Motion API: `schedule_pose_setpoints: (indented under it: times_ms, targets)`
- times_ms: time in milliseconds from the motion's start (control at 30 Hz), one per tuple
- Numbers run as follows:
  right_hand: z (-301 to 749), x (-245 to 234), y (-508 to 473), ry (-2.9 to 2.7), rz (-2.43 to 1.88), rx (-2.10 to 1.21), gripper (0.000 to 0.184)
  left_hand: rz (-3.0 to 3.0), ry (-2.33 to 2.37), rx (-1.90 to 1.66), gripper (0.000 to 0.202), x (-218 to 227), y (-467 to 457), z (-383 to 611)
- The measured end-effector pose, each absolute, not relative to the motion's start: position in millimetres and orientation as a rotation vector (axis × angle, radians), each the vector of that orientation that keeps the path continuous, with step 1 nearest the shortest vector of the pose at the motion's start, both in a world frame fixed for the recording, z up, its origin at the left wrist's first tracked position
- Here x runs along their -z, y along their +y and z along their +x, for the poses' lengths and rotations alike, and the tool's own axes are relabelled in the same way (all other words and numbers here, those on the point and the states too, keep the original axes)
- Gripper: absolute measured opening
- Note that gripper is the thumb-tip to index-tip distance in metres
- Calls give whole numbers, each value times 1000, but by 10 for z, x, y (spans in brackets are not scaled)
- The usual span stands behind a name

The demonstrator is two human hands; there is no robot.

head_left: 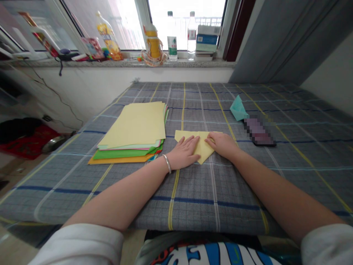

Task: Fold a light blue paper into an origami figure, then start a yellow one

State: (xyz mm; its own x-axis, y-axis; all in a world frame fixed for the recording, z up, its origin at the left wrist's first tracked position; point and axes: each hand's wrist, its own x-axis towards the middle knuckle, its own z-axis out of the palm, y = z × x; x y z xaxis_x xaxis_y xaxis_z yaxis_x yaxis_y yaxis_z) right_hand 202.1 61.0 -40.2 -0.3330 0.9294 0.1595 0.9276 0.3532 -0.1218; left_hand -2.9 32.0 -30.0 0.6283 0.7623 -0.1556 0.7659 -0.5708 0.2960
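Observation:
A folded sheet of yellow paper lies on the grey checked cloth in front of me, its lower edge coming to a point. My left hand lies flat on the paper's left half, fingers stretched out. My right hand rests on its right side with the fingers curled and pressed down on a fold. A silver bangle sits on my left wrist.
A stack of coloured paper sheets, yellow on top, lies to the left. A teal folded paper piece and a blurred-out dark object lie to the right. Bottles and boxes stand on the windowsill behind.

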Motion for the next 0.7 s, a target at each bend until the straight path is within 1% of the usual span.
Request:
schedule_pose_setpoints:
  times_ms: [133,300,500,700]
  targets:
    - [2021,410,622,-2420,-1606,21,26,2552,1246,-8,79,332,306,-21]
    - [2008,413,623,-2410,-1612,-9,25,2575,1258,-26,72,363,288,-17]
    - [1992,391,616,-2402,-1659,-24,26,2609,1263,-50,95,373,274,-1]
    - [1981,381,605,-2384,-1689,-56,26,2593,1276,-52,101,364,273,3]
